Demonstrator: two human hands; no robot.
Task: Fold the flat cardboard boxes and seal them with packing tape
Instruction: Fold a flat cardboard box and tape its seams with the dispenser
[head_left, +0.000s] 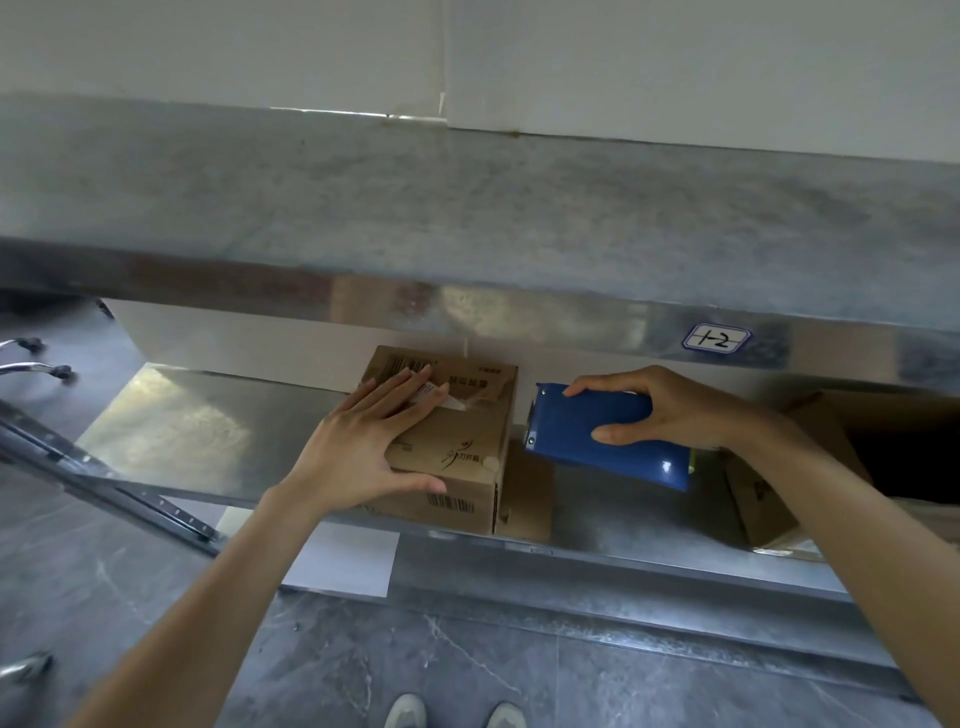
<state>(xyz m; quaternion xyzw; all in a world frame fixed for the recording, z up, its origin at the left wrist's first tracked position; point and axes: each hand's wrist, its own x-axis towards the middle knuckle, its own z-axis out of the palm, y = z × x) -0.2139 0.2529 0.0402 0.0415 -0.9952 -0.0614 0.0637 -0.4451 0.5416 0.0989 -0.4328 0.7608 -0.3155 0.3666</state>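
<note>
Now sealing step: left hand (363, 447) flat, fingers spread on folded cardboard box (457, 441); right hand (670, 410) wrapped around blue tape dispenser (597, 434), right of box. Next: bring dispenser onto top seam.

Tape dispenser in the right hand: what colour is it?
Blue, seen clearly in the head view: tape dispenser gripped by the right hand.

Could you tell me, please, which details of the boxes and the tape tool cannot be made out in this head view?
- Top seam of the cardboard box: covered by the left hand.
- Tape roll: hidden inside the blue dispenser, gripped by the right hand.
- Second box: cut off by the right edge, behind the forearm.
- Box print: too small to read.
</note>
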